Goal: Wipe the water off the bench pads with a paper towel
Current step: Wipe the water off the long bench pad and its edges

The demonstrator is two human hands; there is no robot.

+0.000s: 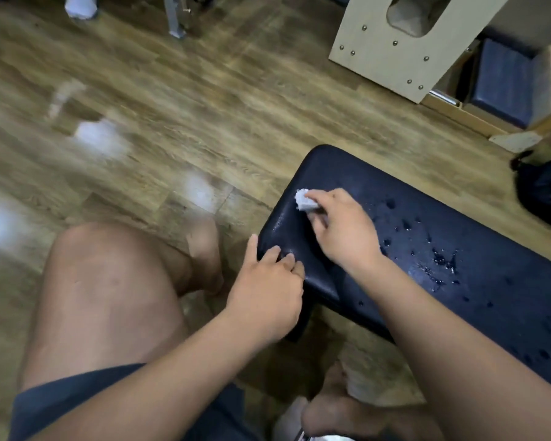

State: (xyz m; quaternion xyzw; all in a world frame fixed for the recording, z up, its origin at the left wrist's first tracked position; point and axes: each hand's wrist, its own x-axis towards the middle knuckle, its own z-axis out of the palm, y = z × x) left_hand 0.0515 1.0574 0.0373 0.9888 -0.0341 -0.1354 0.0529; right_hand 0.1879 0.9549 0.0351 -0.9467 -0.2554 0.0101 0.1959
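One small wad of paper towel (304, 201) is pinched in the right hand (341, 227), pressed against the dark bench pad (477, 281) near its rounded end. Water drops (439, 259) bead on the pad beside that wrist. The left hand (268, 294) rests on the pad's near edge, fingers relaxed and holding nothing. No writing can be read. A wooden box (395, 49) stands on the floor (188, 90) beyond.

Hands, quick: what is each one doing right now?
Left hand: open, fingers resting on the bench pad edge.
Right hand: gripping a wadded paper towel.
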